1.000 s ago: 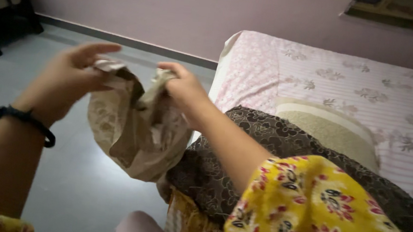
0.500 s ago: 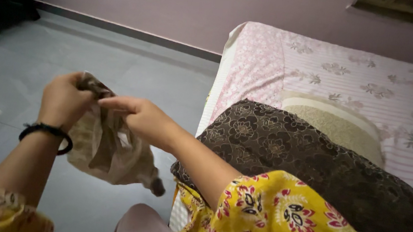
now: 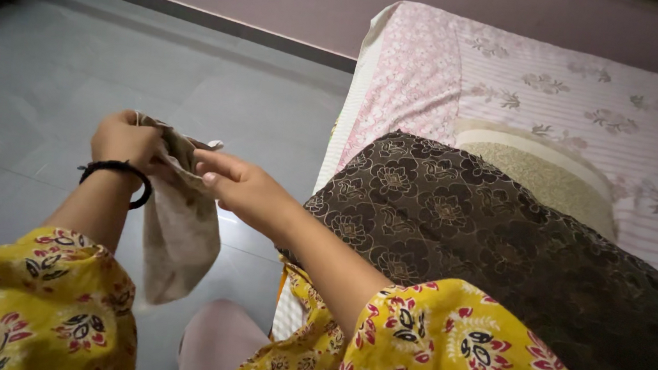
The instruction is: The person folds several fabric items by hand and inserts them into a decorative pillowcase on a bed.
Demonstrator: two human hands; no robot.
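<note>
Grey tiled floor (image 3: pixel 56 69) on the left, meeting a pale pink wall (image 3: pixel 296 2) along a dark skirting strip. Bed (image 3: pixel 587 88) on the right under a pink flowered sheet; beige pillow (image 3: pixel 537 174) on it, partly covered by a dark brown flowered blanket (image 3: pixel 459 219).

hands 2 — left hand (image 3: pixel 125 141), right hand (image 3: pixel 242 190) | beige cloth (image 3: pixel 181 228) 1 | black wristband (image 3: pixel 115 170) 1 | brown floral cover (image 3: pixel 481 244) 1 | pillow (image 3: pixel 541 174) 1 | bed (image 3: pixel 586 96) 1
</note>
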